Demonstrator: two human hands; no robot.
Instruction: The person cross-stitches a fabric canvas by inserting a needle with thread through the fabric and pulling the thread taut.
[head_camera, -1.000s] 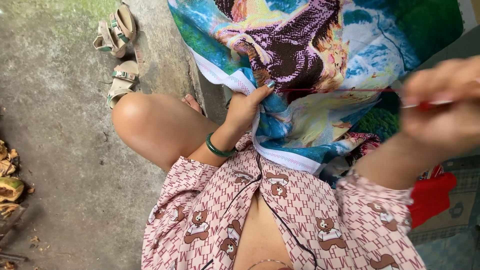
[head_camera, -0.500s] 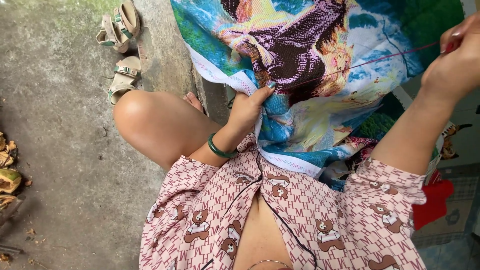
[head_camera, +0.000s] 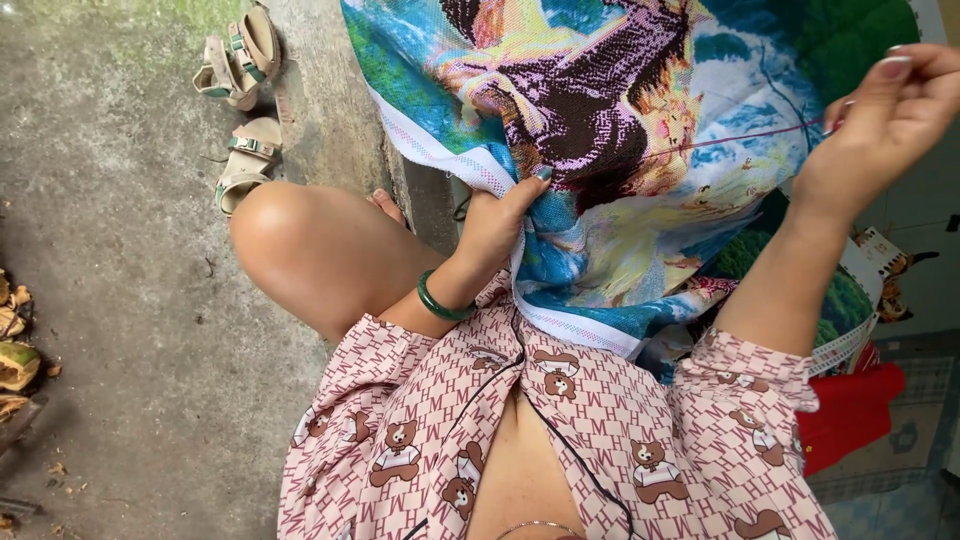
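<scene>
Head view shows the right hand (head_camera: 880, 120), pinching the needle, now drawn up and back, pulling red thread (head_camera: 740, 135) taut from the embroidered cloth (head_camera: 620, 150) that the left hand (head_camera: 497, 222) grips over the lap.

Multicoloured embroidered cloth (head_camera: 640, 150), green bangle (head_camera: 440, 300), pink bear-print shirt (head_camera: 560, 430)
</scene>
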